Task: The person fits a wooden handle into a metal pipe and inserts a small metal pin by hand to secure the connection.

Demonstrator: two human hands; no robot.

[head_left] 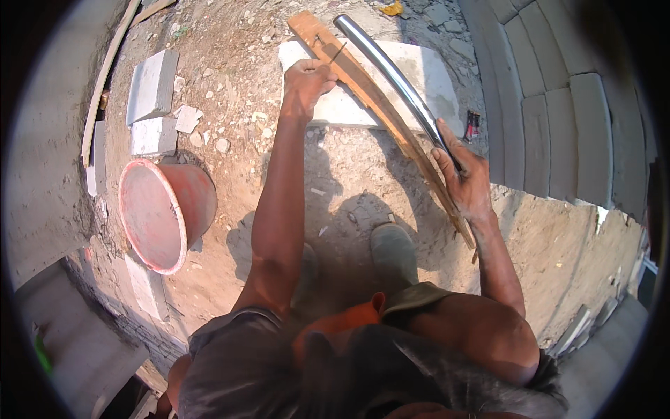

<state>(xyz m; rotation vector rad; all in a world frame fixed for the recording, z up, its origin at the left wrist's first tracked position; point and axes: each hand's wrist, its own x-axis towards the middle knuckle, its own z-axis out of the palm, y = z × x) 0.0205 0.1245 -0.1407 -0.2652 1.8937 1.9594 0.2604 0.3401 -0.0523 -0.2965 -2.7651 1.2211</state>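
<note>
Left hand [311, 85] closed on wooden plank [386, 113] toward its far end, right hand [466, 171] wrapped around polished metal tube [401, 85], right of plank

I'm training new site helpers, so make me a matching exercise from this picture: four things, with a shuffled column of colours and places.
Things:
1. bucket
2. metal tube
3. wooden plank
4. slab

Colours and places:
A. shiny silver, held in the right hand
B. whitish, partly covered from view by two long things
C. pinkish red, left of both forearms
D. brown, running alongside a shiny length

Right pairs: 1-C, 2-A, 3-D, 4-B
</note>
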